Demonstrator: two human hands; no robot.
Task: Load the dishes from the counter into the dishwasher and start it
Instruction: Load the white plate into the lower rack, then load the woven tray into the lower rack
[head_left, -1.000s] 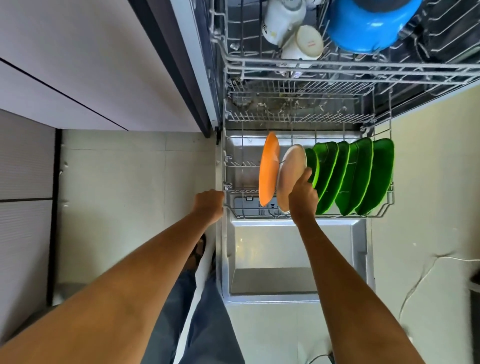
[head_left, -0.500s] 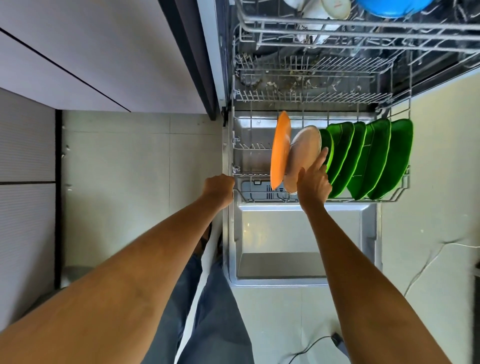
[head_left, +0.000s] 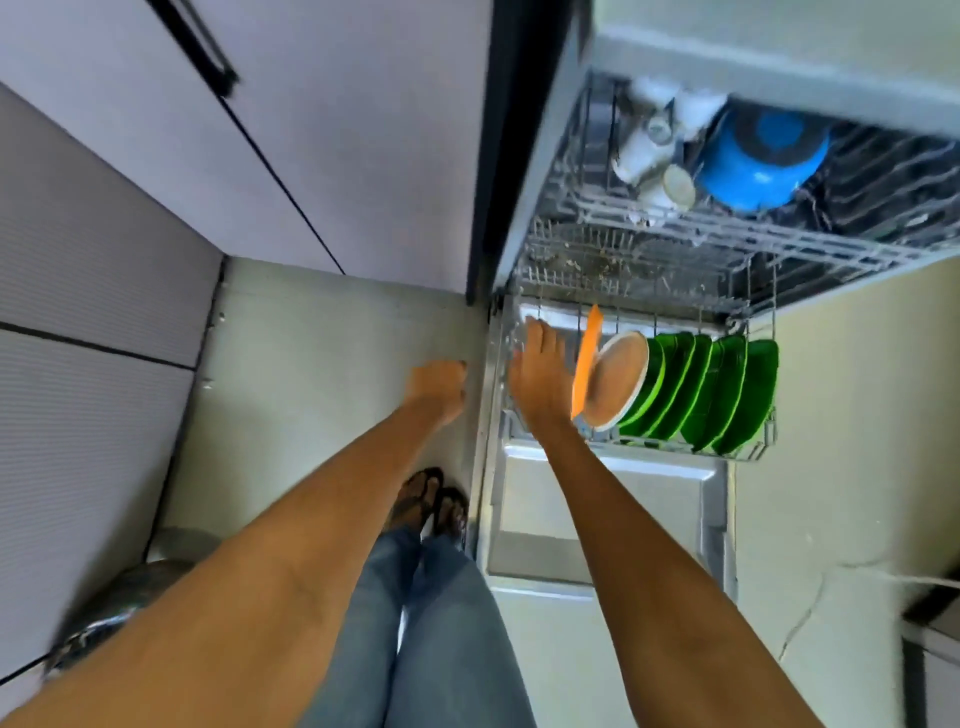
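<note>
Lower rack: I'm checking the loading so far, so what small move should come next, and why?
Probably push the lower rack in with the right hand, which is open beside the orange plate; the plates stand slotted and neither hand holds a dish.

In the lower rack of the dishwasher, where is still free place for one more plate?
Free tines lie left of the thin orange plate, under the right hand. Rightward it is crowded: beige round plate, then green plates up to the wire rack's end.
</note>
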